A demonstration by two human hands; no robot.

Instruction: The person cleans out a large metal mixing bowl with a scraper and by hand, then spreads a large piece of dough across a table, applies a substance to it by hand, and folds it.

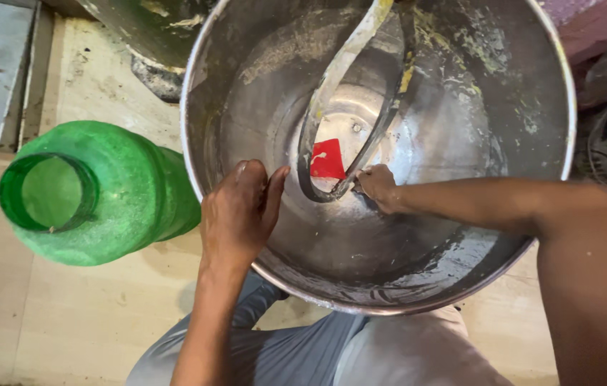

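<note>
A large steel mixing bowl [461,93] fills the upper middle, its walls streaked with yellowish dough residue. A curved metal beater [350,64] hangs down inside it to the bottom. My left hand [239,211] rests on the bowl's near-left inner wall, fingers spread over the rim. My right hand [376,187] reaches deep inside, closed on a red flat scraper [327,159] pressed against the bowl's bottom beside the beater's lower loop.
A green plastic container [103,193] with an open round mouth stands left of the bowl on a pale stone floor [89,314]. My grey trousers [332,354] show below the bowl. A green machine base [149,28] sits behind. Dark clutter lies at the right edge.
</note>
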